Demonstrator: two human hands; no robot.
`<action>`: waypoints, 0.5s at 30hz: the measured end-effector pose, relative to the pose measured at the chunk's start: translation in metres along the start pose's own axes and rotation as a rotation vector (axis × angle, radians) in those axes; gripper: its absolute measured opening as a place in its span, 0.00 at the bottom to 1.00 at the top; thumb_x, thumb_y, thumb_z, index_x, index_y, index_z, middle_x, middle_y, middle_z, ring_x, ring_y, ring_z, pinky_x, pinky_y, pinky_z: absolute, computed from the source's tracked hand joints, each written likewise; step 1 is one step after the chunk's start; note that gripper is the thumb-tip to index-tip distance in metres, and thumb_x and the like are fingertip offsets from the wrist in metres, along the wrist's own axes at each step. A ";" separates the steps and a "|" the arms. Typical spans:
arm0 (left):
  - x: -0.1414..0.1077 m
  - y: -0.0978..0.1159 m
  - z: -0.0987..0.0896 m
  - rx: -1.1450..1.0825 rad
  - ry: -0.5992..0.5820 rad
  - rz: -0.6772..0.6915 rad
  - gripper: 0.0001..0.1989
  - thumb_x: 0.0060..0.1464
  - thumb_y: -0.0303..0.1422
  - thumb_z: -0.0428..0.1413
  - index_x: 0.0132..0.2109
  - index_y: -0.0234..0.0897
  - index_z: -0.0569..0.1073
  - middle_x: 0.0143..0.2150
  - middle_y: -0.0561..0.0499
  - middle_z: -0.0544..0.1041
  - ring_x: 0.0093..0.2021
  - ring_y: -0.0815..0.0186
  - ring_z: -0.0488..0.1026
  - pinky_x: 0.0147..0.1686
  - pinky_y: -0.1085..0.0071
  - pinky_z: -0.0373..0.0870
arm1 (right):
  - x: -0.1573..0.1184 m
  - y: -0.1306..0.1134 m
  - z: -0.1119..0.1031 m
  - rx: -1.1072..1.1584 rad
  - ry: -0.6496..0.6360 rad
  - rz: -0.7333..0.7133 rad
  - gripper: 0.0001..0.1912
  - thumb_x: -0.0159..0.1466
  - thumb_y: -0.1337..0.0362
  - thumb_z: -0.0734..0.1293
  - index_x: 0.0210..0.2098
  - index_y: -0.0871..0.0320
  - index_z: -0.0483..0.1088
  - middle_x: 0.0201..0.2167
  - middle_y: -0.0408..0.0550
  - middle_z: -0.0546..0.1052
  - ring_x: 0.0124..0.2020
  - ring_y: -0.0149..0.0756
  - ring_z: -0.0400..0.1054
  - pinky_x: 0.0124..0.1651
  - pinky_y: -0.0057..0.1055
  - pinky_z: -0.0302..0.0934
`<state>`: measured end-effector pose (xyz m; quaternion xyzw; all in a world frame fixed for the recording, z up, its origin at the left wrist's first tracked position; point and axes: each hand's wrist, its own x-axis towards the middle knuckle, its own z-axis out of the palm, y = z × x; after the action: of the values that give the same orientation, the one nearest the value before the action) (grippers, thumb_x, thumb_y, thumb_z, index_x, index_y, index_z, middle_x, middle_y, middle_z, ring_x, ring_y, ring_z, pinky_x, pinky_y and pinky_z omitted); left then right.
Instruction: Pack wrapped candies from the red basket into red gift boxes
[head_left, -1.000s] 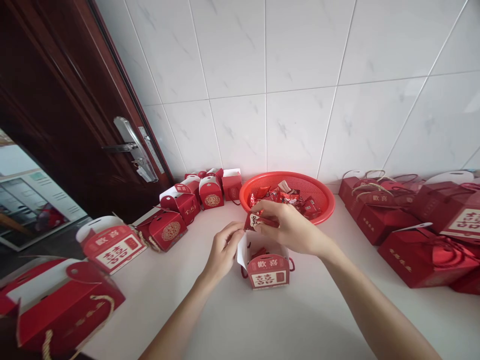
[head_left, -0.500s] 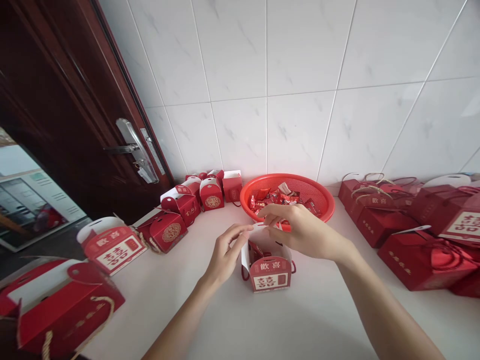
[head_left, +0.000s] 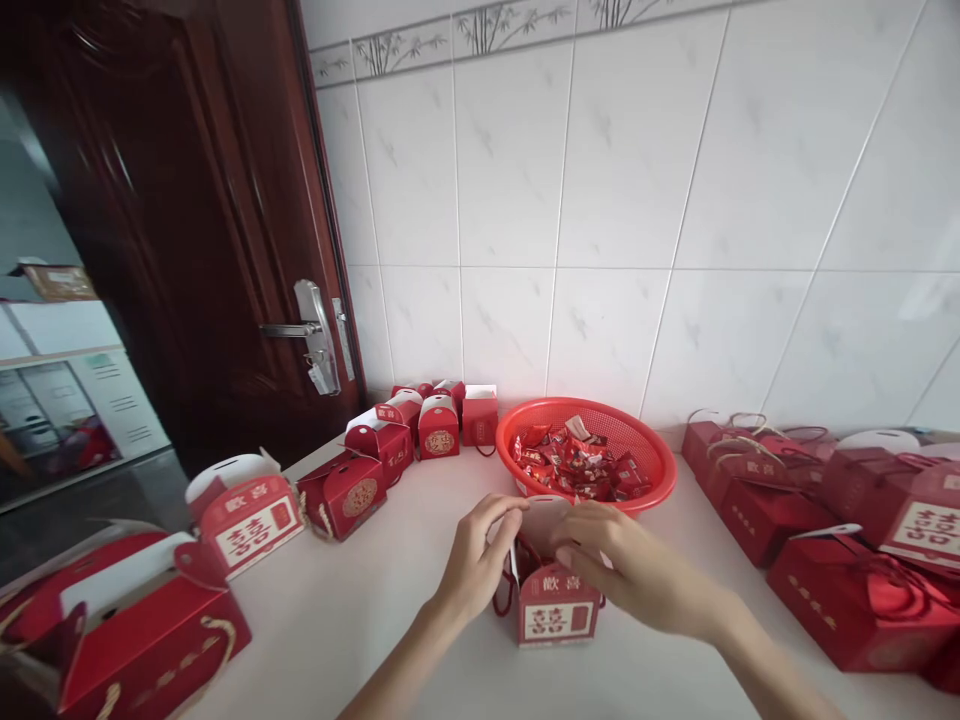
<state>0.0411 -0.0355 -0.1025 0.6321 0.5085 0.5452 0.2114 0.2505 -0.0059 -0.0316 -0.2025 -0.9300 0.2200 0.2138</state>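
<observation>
A small red gift box with gold-and-white printing stands upright on the white tabletop, its top flaps raised. My left hand is at its left side, with bent fingers and thumb closed on the upper left and rear flaps. From the right, my right hand curls over the box's upper right side, fingers bent onto the flaps; its fingertips are partly hidden. Dark red cord loops hang at both sides of the box. Just behind it sits a red plastic basket holding many wrapped candies.
Red gift boxes line the left side of the white table, some with open tops. More red boxes with cord handles are stacked at the right. A tiled wall rises behind, and a dark wooden door stands at left.
The camera view has tilted up, so the scene sits lower. My right hand has come down from above the rear flap to the box's right side. My left hand stays at the left flap.
</observation>
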 end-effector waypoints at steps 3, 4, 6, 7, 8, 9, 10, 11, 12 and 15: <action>-0.001 0.000 0.001 0.021 0.030 0.003 0.17 0.65 0.42 0.50 0.44 0.39 0.80 0.44 0.44 0.81 0.47 0.57 0.77 0.48 0.65 0.72 | -0.019 -0.001 0.014 -0.066 0.054 -0.007 0.14 0.72 0.58 0.60 0.40 0.51 0.78 0.39 0.50 0.80 0.51 0.47 0.73 0.58 0.47 0.66; -0.001 0.000 0.002 0.023 0.033 0.000 0.18 0.65 0.43 0.49 0.44 0.39 0.80 0.44 0.44 0.81 0.46 0.57 0.77 0.47 0.65 0.72 | -0.026 -0.001 0.018 -0.082 0.083 0.014 0.14 0.72 0.56 0.61 0.44 0.50 0.78 0.46 0.52 0.80 0.58 0.49 0.70 0.62 0.49 0.63; -0.002 0.000 0.003 0.023 0.026 -0.002 0.19 0.66 0.44 0.48 0.45 0.40 0.80 0.45 0.44 0.81 0.46 0.56 0.77 0.47 0.64 0.72 | -0.040 0.000 0.029 -0.116 0.150 0.082 0.17 0.71 0.53 0.62 0.52 0.48 0.77 0.61 0.54 0.73 0.68 0.52 0.59 0.66 0.50 0.60; -0.002 0.000 0.003 0.022 0.018 0.004 0.20 0.67 0.45 0.47 0.46 0.40 0.80 0.46 0.44 0.81 0.47 0.56 0.77 0.48 0.64 0.72 | -0.047 0.002 0.035 -0.136 0.192 0.115 0.18 0.70 0.53 0.62 0.55 0.48 0.75 0.67 0.55 0.66 0.70 0.54 0.55 0.66 0.51 0.61; -0.003 0.000 0.003 0.021 0.008 0.012 0.21 0.67 0.45 0.46 0.47 0.41 0.80 0.47 0.44 0.81 0.48 0.56 0.76 0.49 0.63 0.72 | -0.054 0.005 0.043 -0.156 0.237 0.144 0.20 0.69 0.53 0.63 0.58 0.48 0.74 0.70 0.54 0.60 0.72 0.55 0.51 0.66 0.51 0.61; -0.004 0.000 0.004 0.019 -0.005 0.024 0.21 0.67 0.46 0.45 0.49 0.41 0.79 0.49 0.44 0.80 0.50 0.55 0.76 0.51 0.61 0.72 | -0.059 0.009 0.052 -0.174 0.294 0.155 0.21 0.68 0.53 0.65 0.59 0.47 0.73 0.72 0.54 0.56 0.72 0.56 0.48 0.66 0.51 0.61; -0.006 -0.001 0.004 0.017 -0.021 0.035 0.22 0.67 0.46 0.45 0.51 0.42 0.79 0.51 0.44 0.80 0.52 0.54 0.75 0.53 0.60 0.71 | -0.063 0.013 0.062 -0.187 0.357 0.157 0.23 0.67 0.53 0.66 0.61 0.47 0.71 0.73 0.54 0.53 0.72 0.56 0.48 0.65 0.50 0.61; -0.007 -0.003 0.005 0.015 -0.036 0.042 0.22 0.67 0.47 0.45 0.53 0.43 0.78 0.54 0.43 0.79 0.54 0.54 0.74 0.55 0.59 0.70 | -0.066 0.019 0.072 -0.188 0.421 0.157 0.24 0.67 0.54 0.66 0.62 0.46 0.70 0.73 0.53 0.53 0.71 0.55 0.51 0.64 0.47 0.63; -0.009 -0.005 0.006 0.011 -0.053 0.042 0.23 0.67 0.48 0.45 0.55 0.43 0.77 0.56 0.43 0.78 0.57 0.53 0.73 0.58 0.58 0.69 | -0.067 0.024 0.083 -0.176 0.480 0.140 0.24 0.67 0.54 0.67 0.62 0.44 0.70 0.72 0.52 0.55 0.69 0.54 0.55 0.62 0.44 0.65; -0.012 -0.016 0.012 -0.004 -0.046 -0.004 0.25 0.66 0.50 0.46 0.59 0.44 0.75 0.61 0.44 0.75 0.61 0.53 0.70 0.62 0.59 0.67 | -0.062 0.038 0.114 -0.090 0.672 0.160 0.16 0.68 0.56 0.66 0.54 0.44 0.76 0.66 0.52 0.67 0.62 0.49 0.68 0.57 0.35 0.69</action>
<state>0.0463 -0.0361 -0.1250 0.6429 0.5037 0.5311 0.2255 0.2570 -0.0404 -0.1621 -0.3449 -0.7976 0.1161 0.4810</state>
